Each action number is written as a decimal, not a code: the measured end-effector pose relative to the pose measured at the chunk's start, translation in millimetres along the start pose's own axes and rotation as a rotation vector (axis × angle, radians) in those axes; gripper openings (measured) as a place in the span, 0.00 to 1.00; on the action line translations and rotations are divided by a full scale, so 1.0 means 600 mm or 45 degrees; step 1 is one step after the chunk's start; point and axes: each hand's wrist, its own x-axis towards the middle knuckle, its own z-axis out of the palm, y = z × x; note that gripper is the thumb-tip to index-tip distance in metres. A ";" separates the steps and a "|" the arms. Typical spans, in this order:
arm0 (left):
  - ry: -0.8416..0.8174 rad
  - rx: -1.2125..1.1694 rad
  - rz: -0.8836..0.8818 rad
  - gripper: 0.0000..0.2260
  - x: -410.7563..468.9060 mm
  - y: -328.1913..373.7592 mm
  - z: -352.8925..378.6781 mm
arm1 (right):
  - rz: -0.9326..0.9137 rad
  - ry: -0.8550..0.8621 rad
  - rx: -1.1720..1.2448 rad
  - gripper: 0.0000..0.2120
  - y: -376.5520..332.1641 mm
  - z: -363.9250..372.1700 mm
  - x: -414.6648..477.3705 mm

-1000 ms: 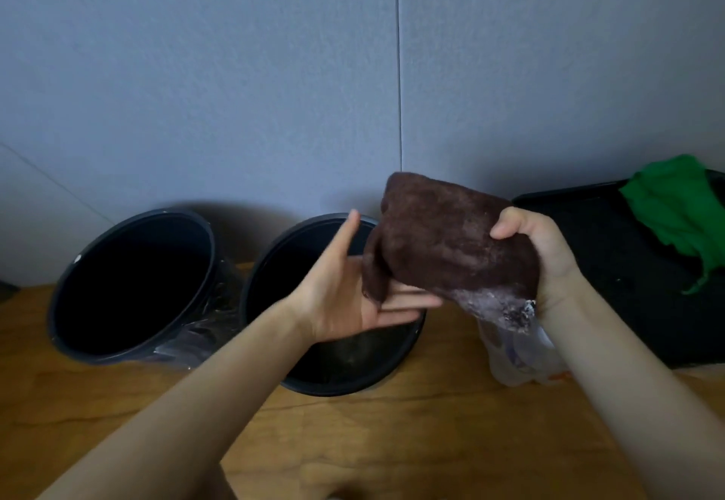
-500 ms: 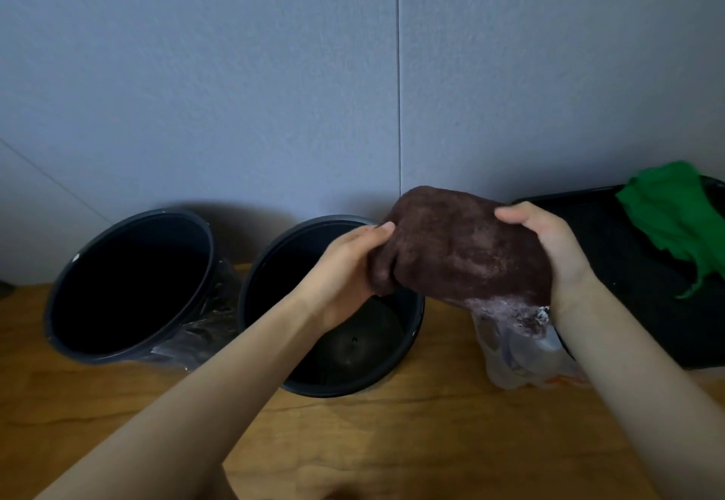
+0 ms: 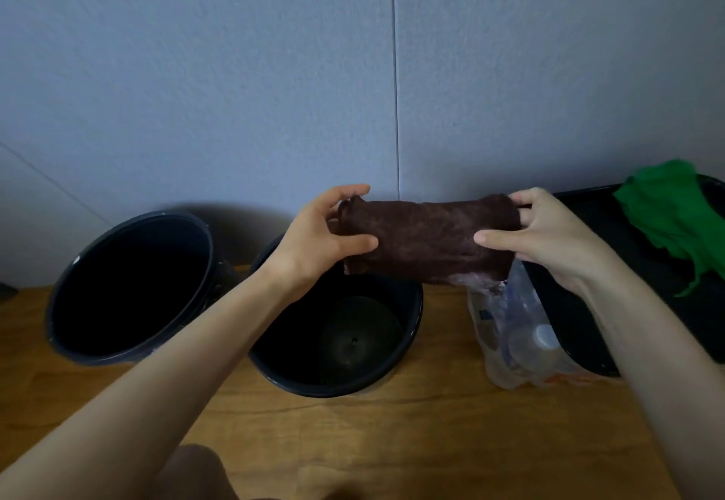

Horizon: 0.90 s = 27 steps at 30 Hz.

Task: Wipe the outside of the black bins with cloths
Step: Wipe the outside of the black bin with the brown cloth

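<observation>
Brown cloth stretches level between the left hand and right hand, each pinching one end, above the far rim of the middle black bin. At 9 o'clock a second black bin leans against the wall; at 3 o'clock a clear plastic bag touches a black tray with a green cloth on it. Bare wooden table lies open toward 6 o'clock.

- A brown cloth was stretched level above the table.
- Two empty black bins stood side by side; a green cloth lay right.
</observation>
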 end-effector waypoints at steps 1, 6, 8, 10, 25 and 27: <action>-0.014 0.073 -0.001 0.23 -0.001 0.001 -0.001 | -0.015 0.025 -0.065 0.29 0.004 0.001 0.003; 0.152 0.726 0.117 0.05 0.001 0.001 -0.003 | -0.271 0.127 -0.570 0.14 0.005 0.012 0.002; 0.188 0.919 0.205 0.07 0.004 -0.004 -0.005 | -0.331 0.248 -0.747 0.11 0.005 0.021 -0.002; 0.183 0.935 0.275 0.06 0.001 0.002 -0.001 | -0.365 0.342 -0.791 0.10 0.007 0.034 -0.006; -0.590 0.476 0.142 0.16 -0.033 0.006 0.098 | 0.438 -0.068 1.360 0.16 0.039 0.107 -0.032; -0.369 0.109 -0.095 0.12 -0.027 -0.005 0.097 | 0.452 -0.003 1.202 0.08 0.051 0.108 -0.032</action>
